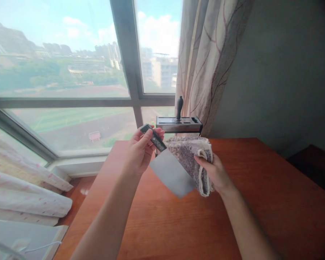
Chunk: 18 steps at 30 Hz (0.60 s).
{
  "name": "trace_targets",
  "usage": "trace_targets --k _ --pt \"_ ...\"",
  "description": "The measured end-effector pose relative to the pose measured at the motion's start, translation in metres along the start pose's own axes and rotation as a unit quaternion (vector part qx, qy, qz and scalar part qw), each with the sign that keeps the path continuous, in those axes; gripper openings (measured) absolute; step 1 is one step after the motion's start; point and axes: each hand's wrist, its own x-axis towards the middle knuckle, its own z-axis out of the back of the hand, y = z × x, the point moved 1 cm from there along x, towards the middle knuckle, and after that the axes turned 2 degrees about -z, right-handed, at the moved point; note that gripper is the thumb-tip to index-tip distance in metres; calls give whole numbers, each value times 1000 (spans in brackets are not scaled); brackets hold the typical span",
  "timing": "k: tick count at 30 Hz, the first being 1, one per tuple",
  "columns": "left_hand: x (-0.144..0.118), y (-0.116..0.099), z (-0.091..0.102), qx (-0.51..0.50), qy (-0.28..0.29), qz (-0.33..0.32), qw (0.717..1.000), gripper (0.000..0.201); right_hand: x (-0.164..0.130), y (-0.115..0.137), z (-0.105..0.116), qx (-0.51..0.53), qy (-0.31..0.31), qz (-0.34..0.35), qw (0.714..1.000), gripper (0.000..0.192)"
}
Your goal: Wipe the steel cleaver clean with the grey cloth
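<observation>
My left hand (143, 151) grips the black handle of a cleaver (174, 177), whose broad grey blade points down to the right above the table. In my right hand (215, 171) is a folded, mottled grey-and-white cloth (186, 153). The cloth lies along the blade's upper edge and hides part of it. My right thumb presses on the near side of the folds, with the other fingers mostly hidden behind. Beyond the cloth stands a metal knife block (178, 125) with slots in its top. A dark handle (180, 107) sticks up from it.
A reddish-brown wooden table (162, 231) spreads beneath both arms. Behind it are large windows with grey frames (124, 54) and a patterned curtain (203, 65). Another curtain (27, 195) hangs at the lower left, and a dark wall (281, 72) stands at the right.
</observation>
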Motion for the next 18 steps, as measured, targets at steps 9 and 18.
trace_targets --k 9,18 --pt "4 37 11 -40 -68 25 997 17 -10 29 -41 -188 202 169 946 48" --pt "-3 35 6 -60 -72 23 995 18 11 13 -46 -255 119 151 948 56"
